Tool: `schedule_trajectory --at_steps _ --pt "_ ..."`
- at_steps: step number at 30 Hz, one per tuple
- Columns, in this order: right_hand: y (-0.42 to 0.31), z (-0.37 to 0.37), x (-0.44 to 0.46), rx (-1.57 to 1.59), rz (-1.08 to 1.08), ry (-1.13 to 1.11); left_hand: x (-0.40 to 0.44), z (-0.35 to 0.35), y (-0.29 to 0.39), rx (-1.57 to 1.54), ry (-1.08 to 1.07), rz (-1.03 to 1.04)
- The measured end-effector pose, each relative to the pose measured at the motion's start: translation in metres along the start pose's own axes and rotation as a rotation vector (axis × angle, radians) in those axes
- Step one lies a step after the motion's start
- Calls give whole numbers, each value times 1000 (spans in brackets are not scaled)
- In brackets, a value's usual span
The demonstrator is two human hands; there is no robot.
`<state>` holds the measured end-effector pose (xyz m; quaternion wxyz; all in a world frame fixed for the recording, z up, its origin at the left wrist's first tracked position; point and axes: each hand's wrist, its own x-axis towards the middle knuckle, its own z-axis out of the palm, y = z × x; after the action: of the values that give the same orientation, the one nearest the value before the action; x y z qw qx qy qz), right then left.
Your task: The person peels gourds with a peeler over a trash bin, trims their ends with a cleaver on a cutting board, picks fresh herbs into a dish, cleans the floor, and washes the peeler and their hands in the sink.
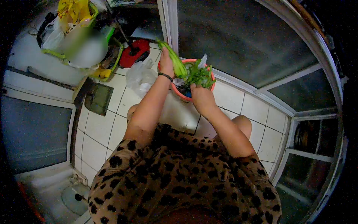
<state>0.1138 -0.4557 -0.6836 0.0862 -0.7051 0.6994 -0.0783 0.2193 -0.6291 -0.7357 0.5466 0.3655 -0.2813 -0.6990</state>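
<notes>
My left hand [166,63] is closed around a long, pale-green vegetable stalk [176,64], tilted with its narrow tip up and to the left. Its thicker lower end reaches over a pink-rimmed bin [181,96]. My right hand [202,98] is at the bin's near rim, its fingers closed on leafy greens [200,75]. These leaves cover much of the bin's opening, and some hang near its right rim. Inside, dark and blue contents show only in part.
A crumpled clear plastic bag [141,77] lies on the tiles left of the bin. Behind it are a red floor-mop head [136,53] and a green-edged rack [54,54] with bags. A glass panel [246,41] stands beyond the bin. A dark drain-like panel [100,99] is at left.
</notes>
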Motion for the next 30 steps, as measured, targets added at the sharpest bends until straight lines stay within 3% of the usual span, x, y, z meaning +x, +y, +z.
schedule_trajectory --at_steps 2,7,10,13,17,21,23,25,27,30 --pt "13 -4 2 -10 11 -56 -1 -2 4 -4 -36 -37" --pt "30 -60 69 52 -25 204 -21 11 3 60 -217 -120" --pt "24 -75 98 13 -92 249 -26 14 4 134 -509 -223" --pt "19 -72 95 -27 -127 180 -28 17 3 213 -317 -171" --pt "6 -43 61 -68 -132 30 -22 14 12 101 -284 -193" --pt "1 -9 16 46 -95 96 -5 4 10 9 -112 -135" --pt "6 7 0 15 -116 -23 -7 6 18 -76 -8 -5" --pt "16 0 2 44 -80 -21 12 -6 9 -158 -85 -44" --pt "27 -17 19 93 31 14 17 -14 3 -255 -373 -55" --pt "30 -45 59 141 -51 242 -7 2 8 -201 -338 -170"
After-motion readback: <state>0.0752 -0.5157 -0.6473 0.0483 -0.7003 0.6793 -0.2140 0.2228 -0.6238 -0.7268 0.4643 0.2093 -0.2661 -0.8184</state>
